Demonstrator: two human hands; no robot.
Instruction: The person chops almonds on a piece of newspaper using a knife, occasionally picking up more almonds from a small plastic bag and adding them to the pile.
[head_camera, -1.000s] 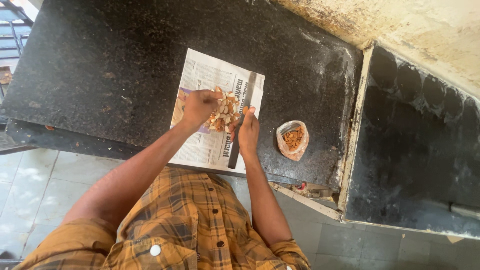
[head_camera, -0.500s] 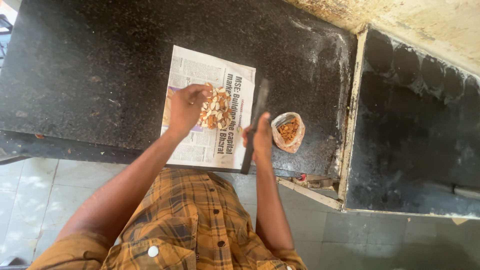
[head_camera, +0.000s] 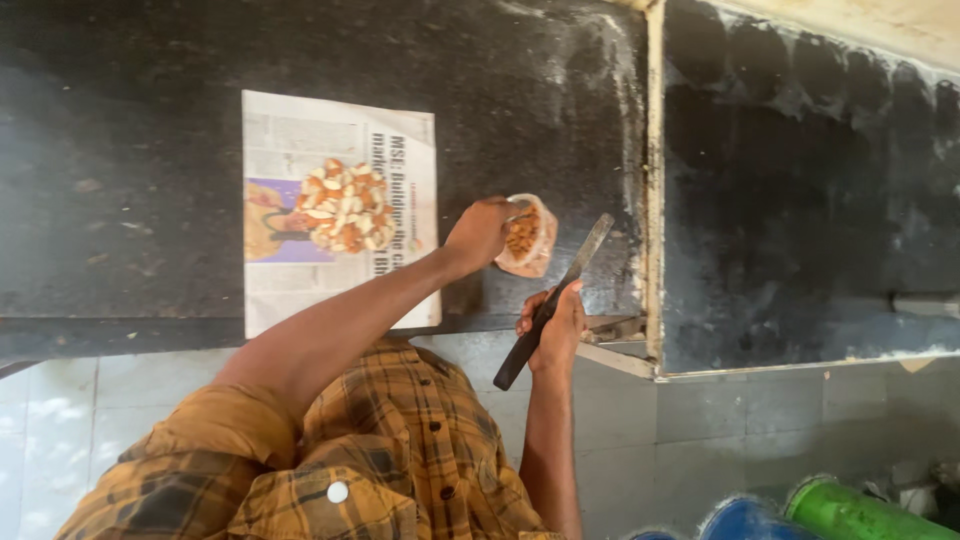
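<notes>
Hands first. Left hand (head_camera: 483, 232) is closed at the mouth of a small clear plastic bag of brownish nuts (head_camera: 527, 237), fingers pinching or dipping into its opening; I cannot tell which. Right hand (head_camera: 556, 328) is wrapped around the dark handle of a long dark-bladed knife (head_camera: 553, 300), gripping it firmly, blade angled up and away over the counter edge, tip just beside the bag but not touching it.

Bag sits on the black speckled stone counter (head_camera: 130, 170), near its front edge, close to the pale raised strip (head_camera: 655, 180) that divides the counter from the dark recessed basin (head_camera: 800, 200) on the right.

Left of the bag, well apart from both hands, a sheet of printed newspaper (head_camera: 290, 290) lies flat on the counter with a heap of pale and reddish nut pieces (head_camera: 342, 205) piled at its centre.

Judgement: I read the step in hand as fetching more nuts from the bag, with the knife parked. Next move would call for a clean pinch, then a carry across to the paper, keeping the blade clear of the left forearm.

Below: yellow plaid shirt (head_camera: 380, 450), pale floor tiles (head_camera: 60, 420), a green cylinder (head_camera: 860, 512) at lower right.
</notes>
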